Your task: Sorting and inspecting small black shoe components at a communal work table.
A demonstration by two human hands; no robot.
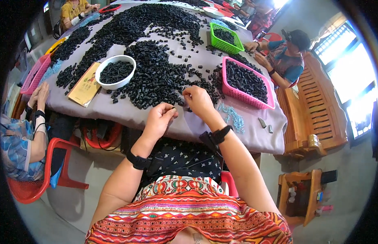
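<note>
My left hand point(159, 118) is held over the near edge of the cloth-covered table, thumb and fingers pinched together. A tiny dark bit shows at its fingertips, probably one of the small black pieces. To its right, slightly farther in, my right hand point(198, 101) has its fingers curled into a pinch; what they hold, if anything, is hidden. Just beyond both hands spreads a large heap of small black tube-like pieces point(156, 73). Pale blue small parts point(233, 118) lie in a loose cluster beside my right wrist.
A white bowl point(133, 65) and a yellow booklet point(84, 87) are left of the heap. A pink basket point(248, 101) and a green basket point(227, 45) stand right. Co-workers sit at both sides. Two small dark green pieces point(262, 123) lie near the right corner.
</note>
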